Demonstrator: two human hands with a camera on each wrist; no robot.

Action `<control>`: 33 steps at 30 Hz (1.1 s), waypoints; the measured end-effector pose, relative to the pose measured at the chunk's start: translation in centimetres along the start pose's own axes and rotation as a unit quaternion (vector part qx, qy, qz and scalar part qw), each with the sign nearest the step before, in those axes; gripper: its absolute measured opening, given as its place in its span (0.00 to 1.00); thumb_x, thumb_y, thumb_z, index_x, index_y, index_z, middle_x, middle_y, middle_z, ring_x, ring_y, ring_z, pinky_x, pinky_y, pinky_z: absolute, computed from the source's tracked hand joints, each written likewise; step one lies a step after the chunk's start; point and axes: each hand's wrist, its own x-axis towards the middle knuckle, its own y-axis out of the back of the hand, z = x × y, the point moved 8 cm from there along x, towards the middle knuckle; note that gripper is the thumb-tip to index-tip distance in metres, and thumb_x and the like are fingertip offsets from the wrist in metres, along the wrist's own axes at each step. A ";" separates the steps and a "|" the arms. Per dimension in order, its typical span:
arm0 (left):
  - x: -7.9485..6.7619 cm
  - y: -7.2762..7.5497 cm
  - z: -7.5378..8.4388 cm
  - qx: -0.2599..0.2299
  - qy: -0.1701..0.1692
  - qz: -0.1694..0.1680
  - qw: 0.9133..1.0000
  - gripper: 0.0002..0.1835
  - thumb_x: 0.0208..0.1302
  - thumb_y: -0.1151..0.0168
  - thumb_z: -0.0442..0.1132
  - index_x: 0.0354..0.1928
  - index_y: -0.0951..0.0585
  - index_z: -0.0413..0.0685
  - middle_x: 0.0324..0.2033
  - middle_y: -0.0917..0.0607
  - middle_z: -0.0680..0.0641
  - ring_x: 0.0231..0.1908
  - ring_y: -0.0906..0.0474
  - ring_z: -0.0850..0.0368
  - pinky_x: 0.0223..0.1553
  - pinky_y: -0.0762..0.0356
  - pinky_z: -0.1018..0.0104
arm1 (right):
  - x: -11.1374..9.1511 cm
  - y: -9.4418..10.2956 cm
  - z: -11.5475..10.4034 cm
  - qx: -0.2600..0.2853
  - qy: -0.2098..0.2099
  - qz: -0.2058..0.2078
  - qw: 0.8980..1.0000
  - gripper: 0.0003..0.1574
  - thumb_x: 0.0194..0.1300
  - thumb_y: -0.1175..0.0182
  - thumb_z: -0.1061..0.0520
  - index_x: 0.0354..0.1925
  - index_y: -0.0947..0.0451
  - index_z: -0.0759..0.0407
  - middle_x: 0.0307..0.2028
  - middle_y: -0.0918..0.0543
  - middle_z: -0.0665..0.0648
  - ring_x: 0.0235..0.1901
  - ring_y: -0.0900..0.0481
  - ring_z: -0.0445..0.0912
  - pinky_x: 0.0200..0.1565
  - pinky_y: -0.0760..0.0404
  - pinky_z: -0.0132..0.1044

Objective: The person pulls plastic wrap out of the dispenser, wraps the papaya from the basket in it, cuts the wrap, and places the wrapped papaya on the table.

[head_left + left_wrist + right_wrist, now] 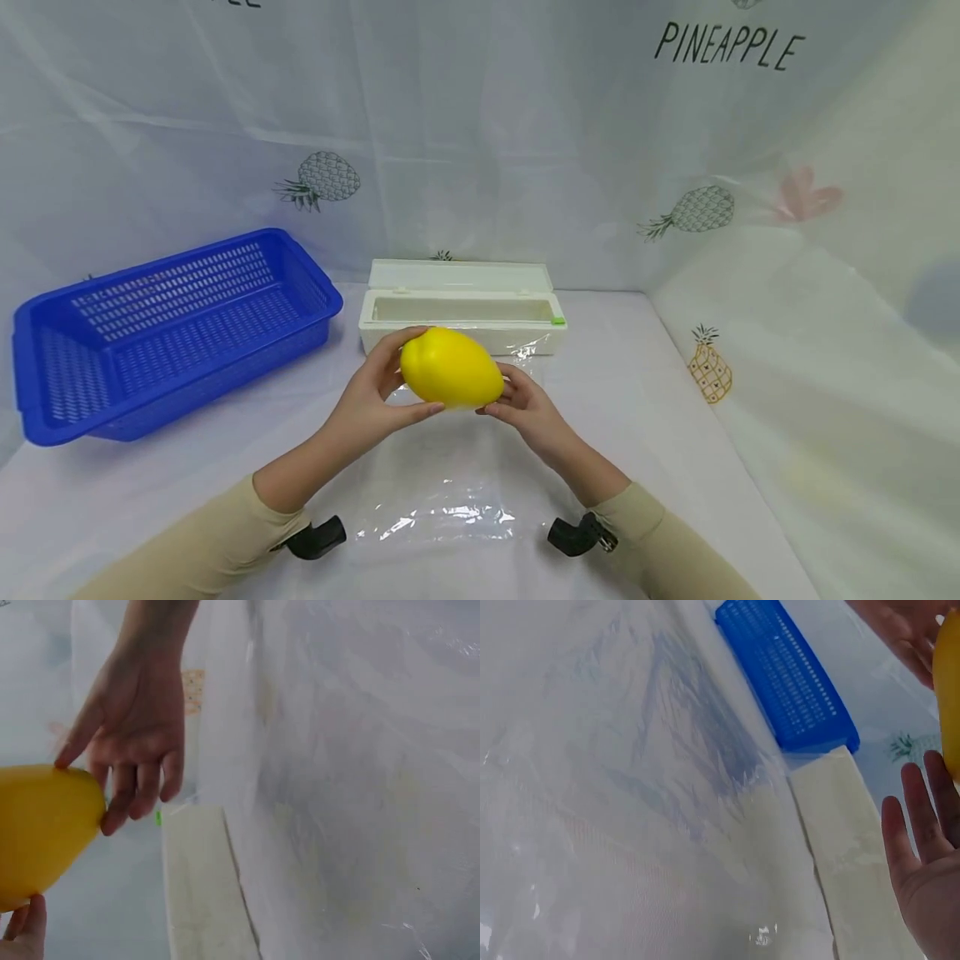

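Note:
A smooth yellow fruit [450, 367], oval with a lobed left end and a narrower right end, is held up above the table. My left hand [371, 396] grips its broad end, thumb along the near underside and fingers behind. At the narrow end my right hand [532, 412] pinches it between thumb and forefinger; the other fingers stay off it in the left wrist view. Below lies a sheet of clear plastic film [450, 471], reaching back to a white cling-film dispenser [525, 339] with its lid raised. The fruit hides part of the dispenser's front.
A blue perforated basket [307, 337] stands at the left of the white-covered table [622, 400]. Behind and to the right hangs a white curtain [487, 167] printed with pineapples. Black wrist mounts [318, 537] sit under both sleeves.

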 end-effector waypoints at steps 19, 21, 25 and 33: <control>-0.4 -0.5 -7.6 0.019 0.155 -0.007 0.988 0.39 0.48 0.25 0.27 0.65 0.29 0.45 0.59 0.29 0.40 0.53 0.23 0.42 0.50 0.21 0.60 | -0.6 3.9 1.5 -0.032 -0.077 0.111 0.990 0.32 0.61 0.35 0.67 0.63 0.31 0.64 0.61 0.28 0.61 0.56 0.24 0.52 0.53 0.22 0.39; -0.4 -0.8 -8.6 0.022 0.175 -0.016 0.984 0.39 0.48 0.25 0.26 0.64 0.29 0.44 0.59 0.29 0.38 0.52 0.22 0.40 0.49 0.20 0.60 | -0.5 4.1 2.3 -0.042 -0.091 0.114 0.988 0.32 0.60 0.34 0.67 0.62 0.30 0.63 0.61 0.27 0.61 0.54 0.23 0.53 0.53 0.21 0.38; -0.5 -1.2 -10.1 0.046 0.211 -0.032 0.976 0.37 0.49 0.24 0.28 0.62 0.29 0.44 0.57 0.28 0.36 0.49 0.20 0.42 0.47 0.19 0.59 | -0.4 4.7 3.8 -0.068 -0.122 0.116 0.983 0.32 0.58 0.32 0.66 0.61 0.27 0.63 0.60 0.27 0.61 0.51 0.20 0.52 0.52 0.21 0.37; -0.6 -1.8 -11.5 0.066 0.240 -0.057 0.967 0.38 0.50 0.23 0.33 0.63 0.30 0.47 0.58 0.27 0.36 0.47 0.20 0.44 0.48 0.20 0.55 | -0.4 5.1 5.4 -0.092 -0.159 0.117 0.976 0.30 0.59 0.31 0.63 0.59 0.25 0.61 0.59 0.26 0.61 0.51 0.20 0.52 0.52 0.21 0.39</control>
